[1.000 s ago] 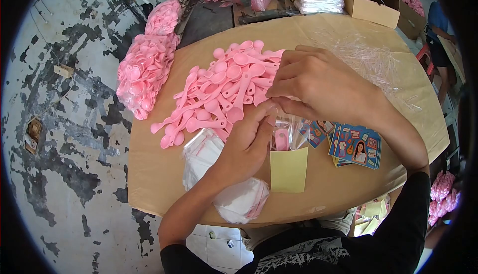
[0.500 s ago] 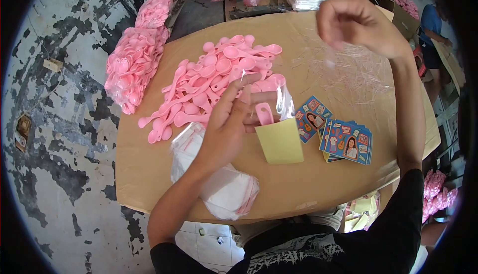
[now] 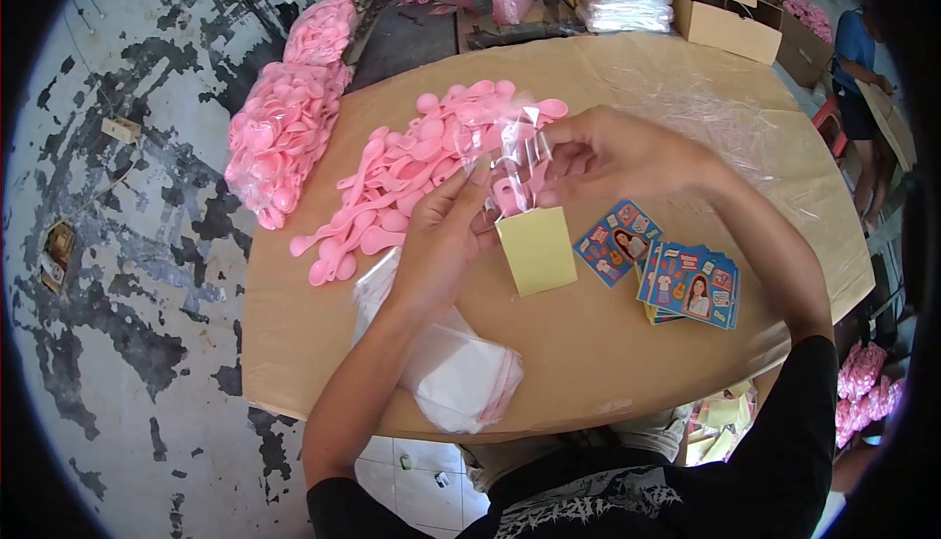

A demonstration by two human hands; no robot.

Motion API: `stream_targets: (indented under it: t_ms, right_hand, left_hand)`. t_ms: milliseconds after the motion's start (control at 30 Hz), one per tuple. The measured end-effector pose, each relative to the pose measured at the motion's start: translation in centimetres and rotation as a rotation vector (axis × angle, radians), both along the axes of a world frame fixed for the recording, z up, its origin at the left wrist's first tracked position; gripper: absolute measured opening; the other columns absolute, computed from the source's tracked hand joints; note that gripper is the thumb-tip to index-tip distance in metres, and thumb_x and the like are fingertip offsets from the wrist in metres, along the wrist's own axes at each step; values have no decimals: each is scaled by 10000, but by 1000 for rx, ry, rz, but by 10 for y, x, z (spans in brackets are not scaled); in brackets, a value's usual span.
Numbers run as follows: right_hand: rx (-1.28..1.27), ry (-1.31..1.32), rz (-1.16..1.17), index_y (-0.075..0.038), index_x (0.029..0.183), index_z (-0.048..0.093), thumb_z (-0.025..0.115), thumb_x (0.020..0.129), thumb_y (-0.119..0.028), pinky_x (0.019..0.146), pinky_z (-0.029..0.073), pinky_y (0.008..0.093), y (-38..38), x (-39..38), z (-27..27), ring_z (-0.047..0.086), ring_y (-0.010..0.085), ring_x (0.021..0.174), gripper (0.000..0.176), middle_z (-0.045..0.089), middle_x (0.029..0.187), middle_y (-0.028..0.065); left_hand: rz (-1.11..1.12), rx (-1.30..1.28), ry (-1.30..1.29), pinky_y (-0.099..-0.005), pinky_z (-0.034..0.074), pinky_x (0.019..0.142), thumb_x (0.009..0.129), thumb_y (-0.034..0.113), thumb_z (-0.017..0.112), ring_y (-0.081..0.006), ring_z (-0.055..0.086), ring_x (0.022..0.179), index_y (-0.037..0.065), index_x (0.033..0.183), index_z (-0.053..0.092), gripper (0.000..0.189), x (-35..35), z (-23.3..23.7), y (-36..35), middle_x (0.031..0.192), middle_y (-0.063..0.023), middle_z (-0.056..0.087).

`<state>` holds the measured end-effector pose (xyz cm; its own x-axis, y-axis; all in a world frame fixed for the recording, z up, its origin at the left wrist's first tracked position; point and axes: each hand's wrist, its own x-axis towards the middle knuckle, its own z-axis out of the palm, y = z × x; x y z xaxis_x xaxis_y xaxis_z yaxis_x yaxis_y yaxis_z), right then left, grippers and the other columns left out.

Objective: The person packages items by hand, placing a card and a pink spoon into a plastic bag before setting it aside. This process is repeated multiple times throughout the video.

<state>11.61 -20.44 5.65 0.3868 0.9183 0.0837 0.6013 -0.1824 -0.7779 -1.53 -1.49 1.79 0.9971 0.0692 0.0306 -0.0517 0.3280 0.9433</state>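
My left hand (image 3: 443, 245) pinches a clear plastic bag (image 3: 520, 142) by its left side, over the table. A yellow card (image 3: 537, 253) sits in the lower part of the bag, and a pink spoon's handle (image 3: 506, 196) shows above it. From the right, my right hand (image 3: 603, 159) has its curled fingers closed at the bag's upper edge; the fingertips are partly hidden. Behind the bag lies a heap of pink spoons (image 3: 392, 181). Under my left forearm rests a stack of clear bags (image 3: 456, 372).
Blue printed cards (image 3: 691, 284) lie stacked on the brown-covered table (image 3: 627, 343), with another blue card (image 3: 618, 242) beside them. Thin clear strips (image 3: 691, 118) are scattered behind. Bagged spoons (image 3: 284, 132) stand left, a carton (image 3: 730, 24) at the back. A person (image 3: 858, 69) is far right.
My right hand has come down from above the clear strips to the top of the bag. My left hand still holds the bag with its yellow card and spoon.
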Motion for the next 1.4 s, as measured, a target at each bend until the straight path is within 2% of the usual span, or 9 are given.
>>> stream_targets:
  t_ms: [167,500,667,767,967,1167,1267,1367,1400]
  right_hand:
    - [228,232,-84,-26,1083,662,665,910,-120,642,499,213,17,-12,-15,608,49,783,197,691,914,18]
    - [238,175,-53,-13,1050,708,665,911,-125,593,506,225,14,-7,-10,621,57,716,183,697,852,29]
    - [266,220,-143,-19,1110,697,637,904,-68,617,527,233,17,-10,-11,624,85,679,220,696,847,62]
    - [355,186,-58,-26,1073,712,569,882,14,648,524,238,13,-5,-15,620,85,703,242,697,846,52]
    - [369,-67,87,-15,920,728,542,719,132,692,487,295,9,2,-15,616,139,803,311,705,816,60]
    - [474,-308,185,-21,877,737,515,752,109,690,514,296,12,11,-24,631,163,753,286,723,831,83]
    - [434,-356,172,-13,835,729,516,758,93,675,507,305,11,10,-23,629,159,762,251,719,806,78]
    - [400,-590,239,-20,908,712,504,761,74,672,501,317,8,19,-20,628,168,751,272,718,841,81]
    - [391,-571,161,-28,939,701,533,766,71,698,500,319,8,19,-20,628,177,770,261,713,851,82]
  left_hand:
    - [-12,39,-37,-365,524,941,1036,234,430,-222,615,1109,-5,1396,419,433,5,-7,6,1269,-117,577]
    - [-40,138,-76,-357,559,875,1039,276,415,-213,663,1019,-32,1339,479,435,7,-8,10,1204,-131,624]
    - [-39,229,-123,-274,567,778,1000,151,507,-117,668,903,14,1295,544,327,2,7,23,1071,-57,657]
    - [-34,365,-118,-191,445,586,996,138,523,-23,515,694,31,1220,603,261,1,11,31,936,-5,628]
    - [-72,596,-338,-185,390,572,965,22,452,-25,446,637,41,1128,622,236,5,0,40,895,4,610]
    - [-113,571,-348,-191,413,609,950,17,431,-28,462,646,32,1040,592,184,10,-7,46,899,-15,611]
    - [-171,367,-255,-186,401,576,945,62,518,-15,481,668,35,945,549,41,10,-8,48,901,-32,592]
    - [-59,724,-97,-173,374,534,903,87,641,-13,491,690,50,902,511,136,6,-5,41,928,-44,566]
    - [-65,691,-117,-169,378,527,888,85,666,-18,509,699,52,895,508,162,8,-6,42,942,-47,563]
